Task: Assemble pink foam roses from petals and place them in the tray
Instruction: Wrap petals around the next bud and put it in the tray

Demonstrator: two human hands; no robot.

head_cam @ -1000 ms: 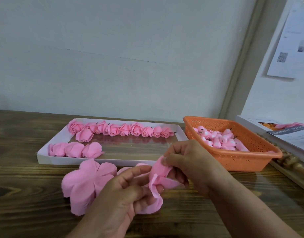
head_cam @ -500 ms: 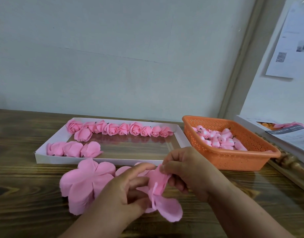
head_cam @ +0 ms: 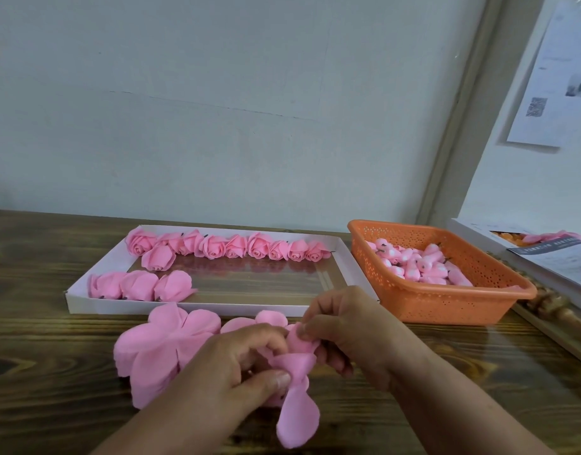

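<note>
Both my hands on 1 rose, lower center.
My left hand [head_cam: 230, 366] and right hand [head_cam: 345, 326] pinch the rose [head_cam: 297, 366] before the tray [head_cam: 184, 307]; 1 petal [head_cam: 297, 418] hangs down.

Craft workbench, wooden table [head_cam: 53, 349], rose tray [head_cam: 343, 257], parts basket [head_cam: 446, 307]

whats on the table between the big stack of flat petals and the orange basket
In the head view, a smaller petal pile lies there, just right of the stack, partly hidden by both hands; nearer the basket is bare wood.
</note>
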